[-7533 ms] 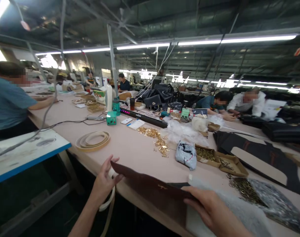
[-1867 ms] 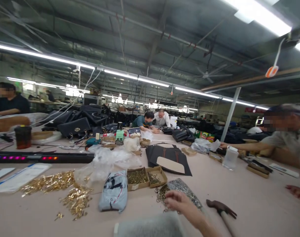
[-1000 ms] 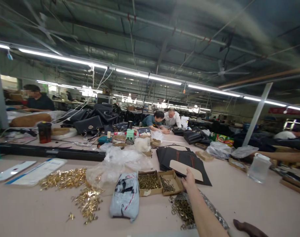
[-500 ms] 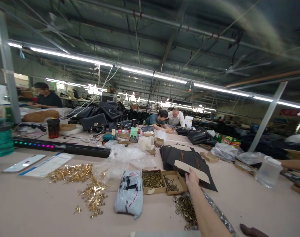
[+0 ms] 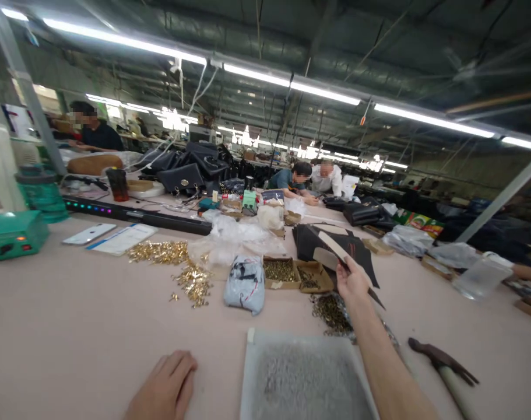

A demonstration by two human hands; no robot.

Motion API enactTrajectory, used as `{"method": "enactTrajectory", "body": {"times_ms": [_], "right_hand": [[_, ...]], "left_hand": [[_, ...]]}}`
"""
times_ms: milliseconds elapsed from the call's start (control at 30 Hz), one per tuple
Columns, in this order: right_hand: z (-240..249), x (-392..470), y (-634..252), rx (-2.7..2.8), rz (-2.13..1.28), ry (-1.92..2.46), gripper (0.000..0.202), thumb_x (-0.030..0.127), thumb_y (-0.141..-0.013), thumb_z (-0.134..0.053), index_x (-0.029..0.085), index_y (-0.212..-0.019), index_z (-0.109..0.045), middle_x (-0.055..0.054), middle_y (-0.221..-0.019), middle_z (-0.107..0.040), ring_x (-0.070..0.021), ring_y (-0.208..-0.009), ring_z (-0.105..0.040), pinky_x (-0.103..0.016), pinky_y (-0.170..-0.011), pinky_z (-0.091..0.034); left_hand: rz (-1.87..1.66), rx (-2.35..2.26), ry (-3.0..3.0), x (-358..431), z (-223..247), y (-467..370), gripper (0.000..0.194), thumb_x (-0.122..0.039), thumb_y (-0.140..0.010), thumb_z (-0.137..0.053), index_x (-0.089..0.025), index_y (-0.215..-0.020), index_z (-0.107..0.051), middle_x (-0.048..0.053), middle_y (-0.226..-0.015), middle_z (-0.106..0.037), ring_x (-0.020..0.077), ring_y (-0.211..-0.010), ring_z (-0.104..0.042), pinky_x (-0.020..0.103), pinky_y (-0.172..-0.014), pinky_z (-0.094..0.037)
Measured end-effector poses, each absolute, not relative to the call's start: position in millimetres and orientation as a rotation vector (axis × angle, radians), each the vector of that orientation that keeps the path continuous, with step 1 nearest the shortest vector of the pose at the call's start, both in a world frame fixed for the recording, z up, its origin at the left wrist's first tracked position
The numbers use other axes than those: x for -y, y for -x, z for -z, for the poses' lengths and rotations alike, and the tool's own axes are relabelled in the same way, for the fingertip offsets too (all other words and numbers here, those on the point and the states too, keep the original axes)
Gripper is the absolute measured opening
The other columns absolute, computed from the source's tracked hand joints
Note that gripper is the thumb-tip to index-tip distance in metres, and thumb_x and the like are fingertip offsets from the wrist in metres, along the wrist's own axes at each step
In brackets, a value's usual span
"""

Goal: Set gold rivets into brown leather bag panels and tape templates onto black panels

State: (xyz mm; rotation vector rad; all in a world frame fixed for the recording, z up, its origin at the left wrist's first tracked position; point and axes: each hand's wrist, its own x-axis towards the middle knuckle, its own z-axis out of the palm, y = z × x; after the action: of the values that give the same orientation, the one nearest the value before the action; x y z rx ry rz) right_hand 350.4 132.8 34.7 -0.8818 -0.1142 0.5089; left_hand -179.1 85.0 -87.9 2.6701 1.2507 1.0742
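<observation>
My right hand reaches forward and pinches a flat panel with a cream-coloured face, tilted up from the stack. Under and behind it lie black flat panels, the upper ones with orange-brown print. Near my right wrist is a heap of bronze-coloured metal rings. My left hand lies on the table at the bottom, fingers loosely bent, holding nothing. Between my arms sits a grey, worn slab. A hammer lies on the right, its handle cut off by the frame.
Two cardboard boxes hold small metal parts. Left of them are a grey plastic-wrapped packet and gold-coloured pieces. Further left stand a phone and a green device. A co-worker's hand touches a clear container.
My right hand has lifted the cream-faced panel, which now tilts up. My view has dipped, bringing my left hand and more of the slab and hammer into sight.
</observation>
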Motion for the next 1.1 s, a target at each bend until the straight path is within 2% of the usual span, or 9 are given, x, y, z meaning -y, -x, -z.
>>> {"method": "enactTrajectory", "body": {"times_ms": [100, 233, 400, 533, 633, 733, 933, 1033, 1100], "right_hand": [[-23, -92, -307, 0.153, -0.528, 0.878, 0.025, 0.019, -0.082, -0.081, 0.015, -0.106, -0.074, -0.007, -0.115, -0.077, -0.0154, -0.097, -0.075, -0.021, -0.079, -0.064], [-12, -26, -233, 0.318, -0.516, 0.911, 0.036, 0.032, -0.08, -0.085, 0.015, -0.111, -0.078, -0.011, -0.128, -0.074, -0.0224, -0.116, -0.07, -0.035, -0.097, -0.062], [2, 58, -152, 0.443, -0.543, 1.097, 0.043, 0.044, -0.083, -0.082, 0.017, -0.116, -0.079, -0.011, -0.132, -0.073, -0.0279, -0.126, -0.065, -0.044, -0.105, -0.057], [17, 116, -115, 0.572, -0.569, 1.37, 0.051, 0.051, -0.087, -0.077, 0.019, -0.127, -0.076, -0.009, -0.136, -0.071, -0.0311, -0.132, -0.061, -0.048, -0.115, -0.048], [23, 153, -94, 0.725, -0.523, 1.549, 0.05, 0.052, -0.091, -0.072, 0.023, -0.132, -0.074, -0.007, -0.139, -0.069, -0.0305, -0.137, -0.058, -0.046, -0.12, -0.043], [29, 180, -74, 0.83, -0.484, 1.599, 0.052, 0.051, -0.093, -0.07, 0.021, -0.135, -0.071, -0.009, -0.136, -0.071, -0.0302, -0.129, -0.065, -0.042, -0.111, -0.053], [35, 211, -63, 1.097, -0.344, 1.683, 0.05, 0.046, -0.094, -0.071, 0.02, -0.137, -0.069, -0.01, -0.117, -0.079, -0.0239, -0.095, -0.078, -0.03, -0.089, -0.062], [25, 226, -77, 1.232, -0.073, 1.72, 0.048, 0.037, -0.096, -0.071, 0.021, -0.141, -0.066, -0.005, -0.091, -0.08, -0.0174, -0.068, -0.075, -0.023, -0.07, -0.061], [13, 239, -95, 1.323, 0.209, 1.714, 0.052, 0.028, -0.093, -0.076, 0.022, -0.143, -0.064, 0.001, -0.071, -0.073, -0.0136, -0.05, -0.064, -0.023, -0.056, -0.055]], "left_hand": [[-0.926, -1.289, -2.686, -73, 69, 173, 0.02, -0.028, -0.101, -0.047, -0.025, -0.104, -0.066, 0.005, -0.106, -0.071, 0.0235, -0.099, -0.066, 0.037, -0.09, -0.057], [-0.828, -1.311, -2.682, -66, 61, 167, 0.023, -0.028, -0.103, -0.045, -0.021, -0.116, -0.062, 0.009, -0.117, -0.067, 0.026, -0.109, -0.064, 0.042, -0.099, -0.054], [-1.157, -1.325, -2.619, -52, 53, 168, 0.048, -0.028, -0.101, -0.056, -0.02, -0.147, -0.044, 0.014, -0.145, -0.053, 0.0243, -0.119, -0.064, 0.041, -0.104, -0.056], [-1.461, -1.107, -2.77, -10, 34, 157, 0.065, -0.02, -0.09, -0.074, -0.023, -0.147, -0.043, 0.014, -0.143, -0.054, 0.029, -0.134, -0.055, 0.047, -0.114, -0.05], [-1.343, -0.808, -2.941, 32, 11, 131, 0.058, -0.015, -0.09, -0.073, -0.026, -0.143, -0.051, 0.009, -0.143, -0.059, 0.0248, -0.137, -0.052, 0.045, -0.12, -0.043], [-1.111, -0.583, -3.074, 59, -9, 102, 0.043, -0.019, -0.1, -0.06, -0.025, -0.142, -0.056, 0.004, -0.148, -0.06, 0.0222, -0.142, -0.048, 0.042, -0.125, -0.035], [-0.997, -0.471, -3.118, 66, -19, 82, 0.031, -0.02, -0.107, -0.044, -0.018, -0.128, -0.067, 0.005, -0.129, -0.071, 0.0223, -0.12, -0.062, 0.037, -0.1, -0.05], [-1.087, -0.423, -3.128, 68, -27, 86, 0.032, -0.018, -0.107, -0.042, -0.017, -0.125, -0.068, 0.004, -0.125, -0.073, 0.0223, -0.117, -0.064, 0.037, -0.098, -0.05], [-1.13, -0.428, -3.133, 71, -37, 90, 0.033, -0.018, -0.107, -0.04, -0.016, -0.125, -0.068, 0.005, -0.125, -0.073, 0.0224, -0.116, -0.064, 0.037, -0.096, -0.051]]}}
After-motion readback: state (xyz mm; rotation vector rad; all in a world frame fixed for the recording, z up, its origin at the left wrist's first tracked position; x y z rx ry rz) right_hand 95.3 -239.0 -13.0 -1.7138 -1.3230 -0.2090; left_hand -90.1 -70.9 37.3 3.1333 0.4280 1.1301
